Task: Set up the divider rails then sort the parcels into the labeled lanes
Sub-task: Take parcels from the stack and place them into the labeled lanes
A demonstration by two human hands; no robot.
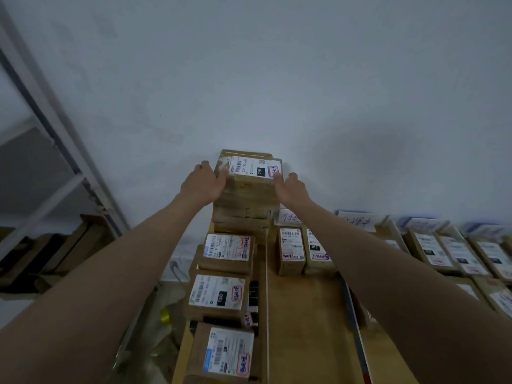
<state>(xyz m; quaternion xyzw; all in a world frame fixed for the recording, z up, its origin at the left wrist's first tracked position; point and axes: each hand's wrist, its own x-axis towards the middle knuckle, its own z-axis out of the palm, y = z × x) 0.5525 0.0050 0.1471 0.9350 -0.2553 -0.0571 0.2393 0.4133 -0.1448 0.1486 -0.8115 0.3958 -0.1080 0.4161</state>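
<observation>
A tall stack of brown cardboard parcels (245, 209) stands at the far end of the leftmost lane, against the wall. On top lies a parcel (249, 173) with a white shipping label marked 070. My left hand (203, 182) grips its left side and my right hand (291, 187) grips its right side. In front of the stack, three labelled parcels (219, 296) lie in a row in the same lane. A thin white divider rail (267, 300) runs along that lane's right edge. Two small parcels (303, 250) stand in the neighbouring lane under a handwritten lane label (288, 217).
A wooden tabletop (307, 314) holds the lanes. More labelled parcels (460, 253) fill the lanes at the right, with paper lane labels (357, 220) along the wall. A white metal shelf frame (69, 162) and cardboard boxes (66, 245) stand at the left. A darker rail (356, 328) runs on the right.
</observation>
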